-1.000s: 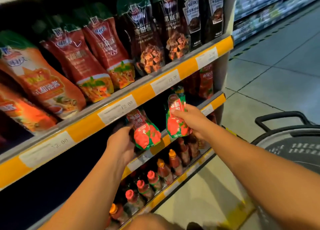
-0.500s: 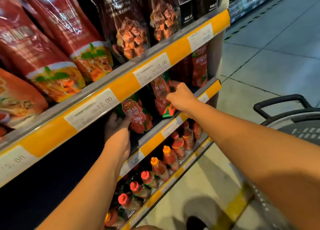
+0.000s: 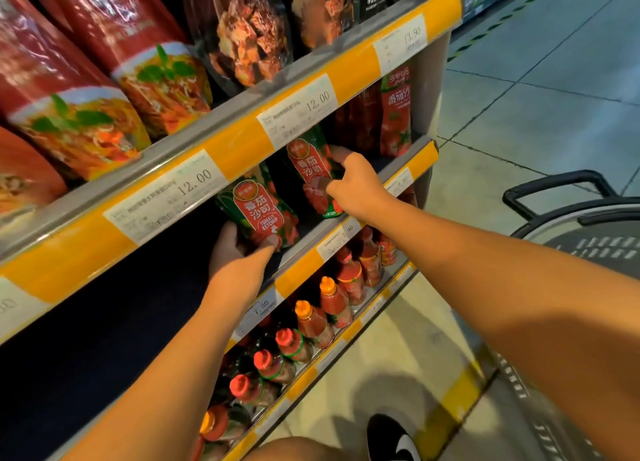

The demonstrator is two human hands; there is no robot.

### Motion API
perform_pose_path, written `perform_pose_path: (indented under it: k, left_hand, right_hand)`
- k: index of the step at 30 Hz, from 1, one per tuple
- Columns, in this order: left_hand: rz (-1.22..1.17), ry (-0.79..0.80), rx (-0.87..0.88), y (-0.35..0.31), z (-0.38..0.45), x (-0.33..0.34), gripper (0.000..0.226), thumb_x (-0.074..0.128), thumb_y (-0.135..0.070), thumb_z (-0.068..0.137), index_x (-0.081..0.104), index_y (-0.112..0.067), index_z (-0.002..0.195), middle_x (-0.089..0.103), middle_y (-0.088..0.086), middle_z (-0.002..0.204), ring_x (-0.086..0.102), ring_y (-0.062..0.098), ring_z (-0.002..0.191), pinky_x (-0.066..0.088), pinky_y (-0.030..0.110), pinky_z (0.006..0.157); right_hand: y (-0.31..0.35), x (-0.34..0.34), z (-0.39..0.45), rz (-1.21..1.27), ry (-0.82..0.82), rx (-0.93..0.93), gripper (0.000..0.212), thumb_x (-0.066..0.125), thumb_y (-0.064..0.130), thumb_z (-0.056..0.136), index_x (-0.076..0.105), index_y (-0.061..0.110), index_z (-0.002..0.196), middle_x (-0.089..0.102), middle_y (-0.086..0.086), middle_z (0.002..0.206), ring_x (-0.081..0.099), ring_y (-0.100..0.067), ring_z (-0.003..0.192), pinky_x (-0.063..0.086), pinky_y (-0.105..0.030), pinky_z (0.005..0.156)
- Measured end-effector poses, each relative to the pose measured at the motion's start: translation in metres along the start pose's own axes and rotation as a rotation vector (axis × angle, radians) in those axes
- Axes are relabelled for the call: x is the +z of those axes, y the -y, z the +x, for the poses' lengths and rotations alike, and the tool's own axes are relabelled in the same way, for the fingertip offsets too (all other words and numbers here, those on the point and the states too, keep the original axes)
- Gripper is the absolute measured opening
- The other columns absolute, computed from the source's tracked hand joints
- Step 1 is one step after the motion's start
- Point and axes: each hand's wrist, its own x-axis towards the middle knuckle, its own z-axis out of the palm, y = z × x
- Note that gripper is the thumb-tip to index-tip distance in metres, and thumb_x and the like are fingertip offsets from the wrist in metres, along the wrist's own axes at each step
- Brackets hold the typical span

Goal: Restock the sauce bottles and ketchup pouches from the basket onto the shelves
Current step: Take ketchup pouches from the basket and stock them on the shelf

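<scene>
Supermarket shelving fills the left of the scene, with grey floor tiles running off to the right. On the top shelf (image 3: 221,141) stand large sauce pouches behind yellow price strips. Beneath it, on the middle shelf (image 3: 332,232), the person's left hand (image 3: 239,259) grasps a ketchup pouch (image 3: 259,214) from below, thumb across its lower front, fingers curled behind it. Just to the right, the right hand (image 3: 353,180) pinches a second ketchup pouch (image 3: 311,173) at mid-height, holding it upright. Further right stands a taller red pouch (image 3: 396,114). On the bottom shelf, sauce bottles (image 3: 311,318) with red and orange caps stand in a row. At the far right edge sits the basket (image 3: 571,214); its contents cannot be seen.

Step in hand, by my judgement: seating both pouches on the middle shelf. Next move calls for settling each base flat, label forward, then releasing and returning to the basket.
</scene>
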Motion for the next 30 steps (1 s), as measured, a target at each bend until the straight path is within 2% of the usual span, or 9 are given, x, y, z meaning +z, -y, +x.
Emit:
perform_pose_path:
  k: [4, 5, 6, 8, 12, 15, 20, 27, 30]
  left_hand:
    - [0.016, 0.001, 0.003, 0.006, 0.004, -0.001, 0.047, 0.080, -0.014, 0.088, 0.057, -0.039, 0.121, 0.068, -0.022, 0.113, 0.063, -0.006, 0.103, 0.048, 0.018, 0.081]
    - [0.011, -0.007, 0.007, 0.005, 0.004, 0.000, 0.046, 0.080, -0.014, 0.088, 0.057, -0.037, 0.121, 0.067, -0.022, 0.112, 0.063, -0.005, 0.103, 0.049, 0.020, 0.081]
    - [0.021, -0.012, 0.015, 0.006, 0.005, 0.000, 0.045, 0.080, -0.014, 0.088, 0.057, -0.036, 0.120, 0.067, -0.022, 0.111, 0.062, -0.005, 0.102, 0.050, 0.023, 0.085]
    - [0.038, -0.013, 0.032, 0.006, 0.006, 0.001, 0.043, 0.080, -0.015, 0.088, 0.057, -0.036, 0.118, 0.067, -0.021, 0.110, 0.062, -0.004, 0.103, 0.049, 0.030, 0.093]
    - [0.080, -0.004, 0.035, 0.009, 0.011, 0.001, 0.041, 0.081, -0.016, 0.088, 0.056, -0.037, 0.114, 0.065, -0.021, 0.107, 0.063, 0.003, 0.103, 0.049, 0.035, 0.097]
    - [0.106, 0.001, 0.047, 0.007, 0.015, 0.004, 0.039, 0.082, -0.018, 0.087, 0.057, -0.038, 0.108, 0.067, -0.020, 0.107, 0.065, 0.009, 0.107, 0.051, 0.036, 0.097]
    - [0.112, 0.003, 0.067, 0.003, 0.016, 0.012, 0.037, 0.082, -0.019, 0.087, 0.058, -0.033, 0.111, 0.063, -0.027, 0.100, 0.059, -0.010, 0.092, 0.044, 0.017, 0.077]
    - [0.161, -0.025, 0.103, 0.000, 0.027, 0.024, 0.033, 0.081, -0.023, 0.088, 0.056, -0.029, 0.109, 0.060, -0.027, 0.097, 0.056, -0.010, 0.089, 0.043, 0.023, 0.081]
    - [0.200, -0.056, 0.129, -0.002, 0.036, 0.027, 0.033, 0.082, -0.024, 0.087, 0.055, -0.026, 0.107, 0.062, -0.019, 0.100, 0.057, -0.007, 0.088, 0.045, 0.027, 0.087]
  right_hand:
    - [-0.004, -0.006, 0.002, 0.010, 0.023, 0.025, 0.056, 0.075, 0.014, 0.094, 0.053, 0.012, 0.145, 0.061, 0.013, 0.119, 0.058, -0.003, 0.103, 0.048, -0.004, 0.085]
    - [-0.004, -0.010, 0.004, -0.029, 0.065, 0.019, 0.054, 0.077, 0.014, 0.093, 0.055, 0.013, 0.142, 0.063, 0.014, 0.117, 0.060, 0.000, 0.099, 0.051, -0.008, 0.087]
    - [-0.006, -0.014, 0.006, -0.069, 0.103, 0.006, 0.054, 0.079, 0.014, 0.091, 0.058, 0.016, 0.141, 0.067, 0.013, 0.117, 0.064, -0.001, 0.098, 0.055, -0.019, 0.092]
    - [-0.007, -0.020, 0.007, -0.176, 0.147, -0.014, 0.053, 0.079, 0.016, 0.088, 0.060, 0.020, 0.138, 0.071, 0.008, 0.119, 0.069, -0.013, 0.103, 0.058, -0.037, 0.096]
    - [-0.011, -0.032, 0.004, -0.272, 0.187, -0.029, 0.050, 0.079, 0.018, 0.091, 0.060, 0.012, 0.137, 0.068, 0.000, 0.129, 0.062, -0.014, 0.112, 0.049, -0.029, 0.095]
    - [-0.014, -0.036, 0.007, -0.325, 0.189, -0.015, 0.044, 0.080, 0.019, 0.090, 0.065, 0.011, 0.130, 0.071, -0.001, 0.123, 0.065, -0.018, 0.110, 0.054, -0.039, 0.098]
    - [-0.018, -0.031, 0.010, -0.364, 0.108, -0.030, 0.061, 0.083, 0.023, 0.085, 0.058, 0.016, 0.140, 0.068, 0.000, 0.128, 0.064, -0.021, 0.117, 0.054, -0.043, 0.103]
    - [-0.027, -0.024, 0.019, -0.419, 0.061, -0.014, 0.060, 0.079, 0.019, 0.090, 0.053, 0.015, 0.144, 0.066, -0.005, 0.132, 0.062, -0.025, 0.116, 0.054, -0.042, 0.100]
    - [-0.030, -0.020, 0.030, -0.427, 0.067, 0.008, 0.060, 0.077, 0.015, 0.091, 0.051, 0.018, 0.145, 0.066, -0.008, 0.132, 0.063, -0.027, 0.114, 0.056, -0.042, 0.097]
